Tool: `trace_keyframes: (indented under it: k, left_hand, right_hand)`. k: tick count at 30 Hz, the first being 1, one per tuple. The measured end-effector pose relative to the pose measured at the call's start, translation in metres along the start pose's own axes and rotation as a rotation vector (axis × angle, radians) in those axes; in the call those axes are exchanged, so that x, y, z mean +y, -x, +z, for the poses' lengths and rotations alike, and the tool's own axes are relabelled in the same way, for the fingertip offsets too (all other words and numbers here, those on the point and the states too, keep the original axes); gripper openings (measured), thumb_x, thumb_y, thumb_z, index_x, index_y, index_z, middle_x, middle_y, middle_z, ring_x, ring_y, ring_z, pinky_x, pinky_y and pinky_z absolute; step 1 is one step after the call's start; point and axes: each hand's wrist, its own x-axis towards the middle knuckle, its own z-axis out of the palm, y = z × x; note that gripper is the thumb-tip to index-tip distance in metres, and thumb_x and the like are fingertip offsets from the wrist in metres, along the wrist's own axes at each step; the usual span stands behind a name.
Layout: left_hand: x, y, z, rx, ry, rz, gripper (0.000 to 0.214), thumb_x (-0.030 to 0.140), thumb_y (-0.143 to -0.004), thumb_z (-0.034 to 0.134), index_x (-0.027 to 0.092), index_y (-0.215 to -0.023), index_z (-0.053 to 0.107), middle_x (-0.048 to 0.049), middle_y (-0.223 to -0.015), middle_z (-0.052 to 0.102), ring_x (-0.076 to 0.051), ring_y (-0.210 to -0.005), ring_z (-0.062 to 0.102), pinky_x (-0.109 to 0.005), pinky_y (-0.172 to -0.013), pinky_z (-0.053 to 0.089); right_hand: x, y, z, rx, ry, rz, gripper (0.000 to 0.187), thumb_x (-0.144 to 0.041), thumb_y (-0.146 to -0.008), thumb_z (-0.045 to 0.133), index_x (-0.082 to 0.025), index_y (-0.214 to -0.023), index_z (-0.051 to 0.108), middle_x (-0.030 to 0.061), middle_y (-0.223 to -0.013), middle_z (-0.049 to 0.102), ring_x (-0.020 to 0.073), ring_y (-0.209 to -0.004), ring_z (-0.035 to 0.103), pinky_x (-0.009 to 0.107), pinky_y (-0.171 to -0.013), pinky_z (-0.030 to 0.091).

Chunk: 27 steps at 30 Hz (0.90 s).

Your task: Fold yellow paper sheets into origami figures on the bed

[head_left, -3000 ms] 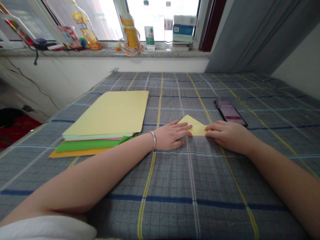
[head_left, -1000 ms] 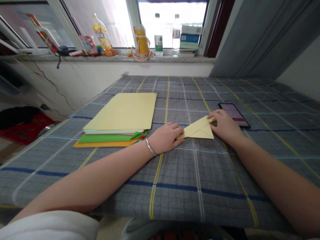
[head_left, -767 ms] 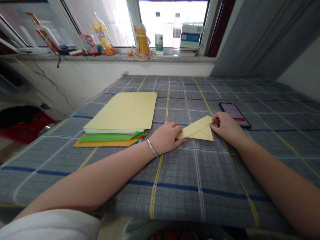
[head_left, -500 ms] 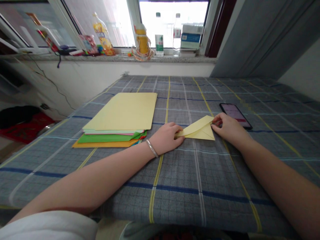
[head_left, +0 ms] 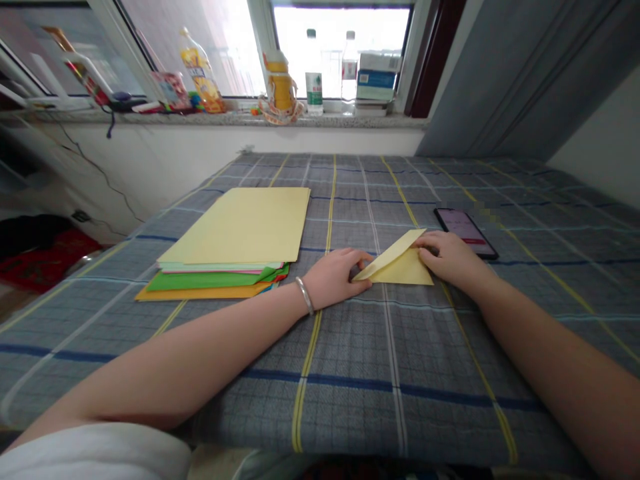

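A folded piece of yellow paper (head_left: pixel 403 267) lies on the checked cloth between my hands, with a long narrow flap standing up along its far side. My left hand (head_left: pixel 336 277), a silver bangle at its wrist, grips the paper's left point between thumb and fingers. At the upper right, my right hand (head_left: pixel 447 259) pinches the paper's edge near the raised flap; its fingertips are partly hidden. To the left of my left hand sits a stack of coloured paper (head_left: pixel 245 227), yellow on top, with green and orange sheets showing below.
A phone (head_left: pixel 466 232) lies just beyond my right hand. The grey checked cloth (head_left: pixel 350 353) covers the table. Along the windowsill stand a yellow drink bottle (head_left: pixel 200 73), a yellow cup (head_left: pixel 281 87), clear bottles (head_left: pixel 349 70) and stacked boxes (head_left: pixel 377 79).
The flap of the yellow paper has lifted and stands more upright, showing more of the layer beneath. Both hands keep hold of the paper. The whole view has shifted slightly.
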Motion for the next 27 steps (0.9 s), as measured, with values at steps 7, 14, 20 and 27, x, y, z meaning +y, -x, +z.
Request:
trace_keyframes:
  k: [7, 14, 20, 27]
  left_hand:
    - [-0.005, -0.004, 0.003, -0.028, -0.005, 0.047, 0.045, 0.032, -0.081, 0.066, 0.02, -0.123, 0.052, -0.0035, -0.106, 0.065, -0.019, -0.09, 0.061, -0.036, -0.087, 0.046]
    - [-0.011, 0.0, 0.0, -0.028, -0.008, 0.06, 0.093, 0.038, -0.079, 0.068, 0.014, -0.15, 0.013, -0.011, -0.11, 0.063, -0.023, -0.095, 0.06, -0.036, -0.085, 0.047]
    - [-0.011, 0.003, -0.003, -0.046, -0.164, 0.196, 0.064, 0.039, -0.088, 0.06, 0.024, -0.144, 0.034, -0.0088, -0.112, 0.062, -0.024, -0.1, 0.057, -0.04, -0.092, 0.043]
    - [-0.011, 0.003, -0.005, -0.018, -0.132, 0.143, 0.04, 0.041, -0.083, 0.066, 0.017, -0.114, 0.055, -0.0092, -0.106, 0.062, -0.023, -0.098, 0.058, -0.037, -0.089, 0.046]
  right_hand:
    - [-0.032, 0.008, -0.003, -0.072, -0.054, -0.119, 0.041, -0.029, -0.086, 0.05, -0.018, -0.124, 0.06, 0.0112, -0.123, 0.063, 0.0271, -0.117, 0.055, 0.048, -0.102, 0.041]
    - [-0.063, 0.015, 0.002, -0.146, -0.123, -0.252, 0.053, -0.037, -0.088, 0.052, -0.021, -0.138, 0.046, 0.0114, -0.135, 0.055, 0.0267, -0.125, 0.049, 0.046, -0.105, 0.04]
    - [-0.064, 0.016, -0.003, -0.161, -0.095, -0.308, 0.051, -0.04, -0.082, 0.059, -0.019, -0.129, 0.056, 0.0121, -0.13, 0.059, 0.0282, -0.12, 0.053, 0.046, -0.102, 0.042]
    - [-0.064, 0.016, -0.006, -0.176, -0.107, -0.314, 0.044, -0.038, -0.079, 0.064, -0.02, -0.119, 0.064, 0.0091, -0.127, 0.062, 0.026, -0.116, 0.056, 0.042, -0.1, 0.044]
